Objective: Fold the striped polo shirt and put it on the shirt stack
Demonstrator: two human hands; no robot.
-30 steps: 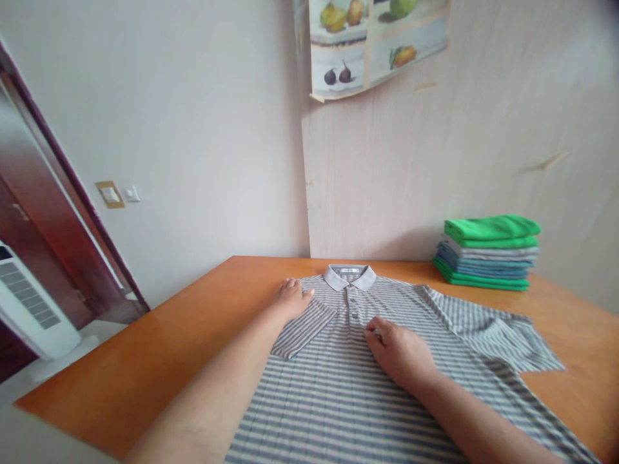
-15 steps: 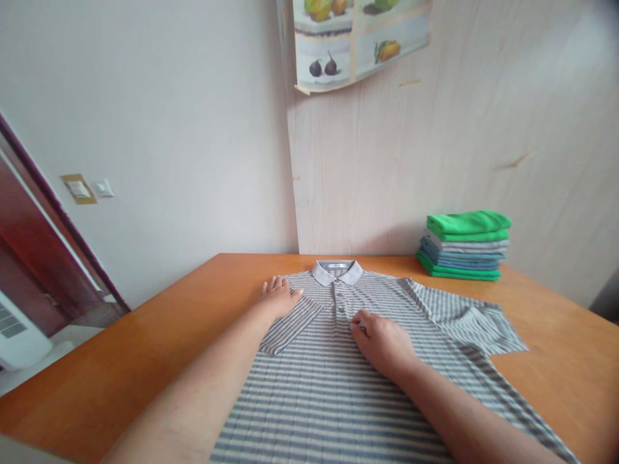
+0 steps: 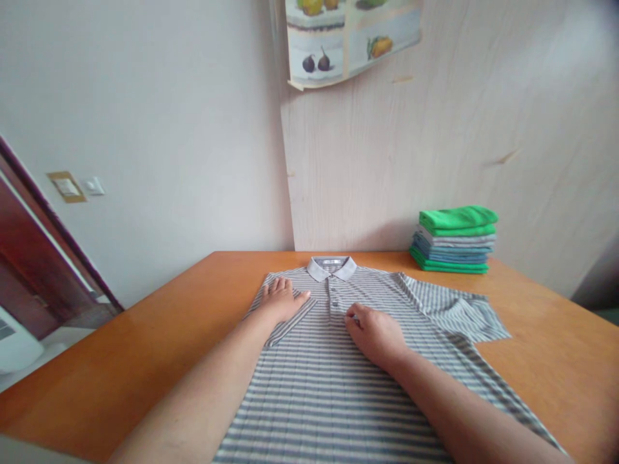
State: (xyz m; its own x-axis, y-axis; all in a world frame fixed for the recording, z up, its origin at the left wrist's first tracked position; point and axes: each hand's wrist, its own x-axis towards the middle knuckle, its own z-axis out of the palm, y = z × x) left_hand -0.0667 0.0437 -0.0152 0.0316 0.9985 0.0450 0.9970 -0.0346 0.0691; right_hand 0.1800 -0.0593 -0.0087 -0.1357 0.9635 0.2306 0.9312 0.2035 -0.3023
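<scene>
A grey-and-white striped polo shirt [image 3: 314, 386] lies face up on the table, its grey collar [image 3: 331, 268] at the far side. Its left-side sleeve [image 3: 290, 327] is folded inward over the chest, while the right-side sleeve [image 3: 464, 312] stretches outward with some wrinkles. My left hand [image 3: 283, 301] rests flat on the folded sleeve near the shoulder, fingers stretched out. Just right of the button placket [image 3: 334, 299], my right hand [image 3: 374, 332] sits on the shirt front with its fingers curled in. I see no cloth pulled up in it.
A stack of folded clothes [image 3: 454, 240], green, grey and blue, stands at the table's back right. The orange-brown table [image 3: 164, 328] meets the wall behind. A fruit picture sheet [image 3: 355, 38] hangs above. A white appliance [image 3: 17, 341] is beyond the left edge.
My left hand has shifted slightly inward over the folded sleeve, showing more of the shirt's shoulder edge. My right hand stays at the same place on the shirt. The view has shifted slightly.
</scene>
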